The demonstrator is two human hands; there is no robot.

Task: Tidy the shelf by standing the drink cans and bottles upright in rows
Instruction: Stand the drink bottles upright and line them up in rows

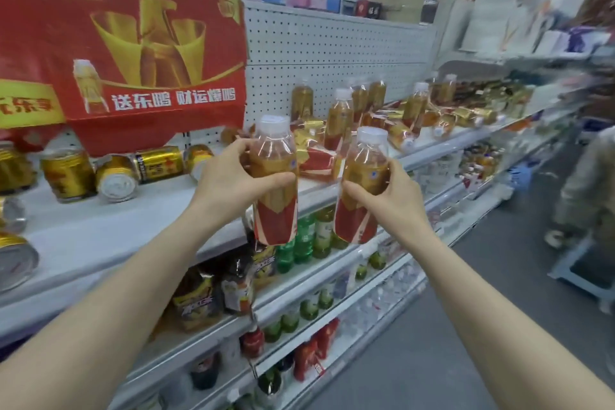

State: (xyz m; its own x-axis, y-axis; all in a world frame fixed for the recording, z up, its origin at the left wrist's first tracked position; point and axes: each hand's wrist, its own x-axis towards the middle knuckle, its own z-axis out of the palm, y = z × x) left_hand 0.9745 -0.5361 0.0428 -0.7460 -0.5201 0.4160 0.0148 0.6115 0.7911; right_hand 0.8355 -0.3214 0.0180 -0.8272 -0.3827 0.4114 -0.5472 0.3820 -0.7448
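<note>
My left hand (229,176) grips one amber drink bottle (274,206) with a white cap and a red-gold label. A second bottle of the same kind (361,210) is held by my right hand (392,200). Both bottles are upright in the air, in front of the white shelf (139,230). Several gold cans (159,163) lie on their sides at the shelf's left, and one gold can (68,175) stands upright. Further right, several bottles (339,116) stand while others (319,160) lie flat.
A big red and gold carton (126,53) sits at the back left of the shelf. Lower shelves (299,280) hold green, dark and red bottles. The aisle floor (482,309) runs along the right, where a person (585,186) stands.
</note>
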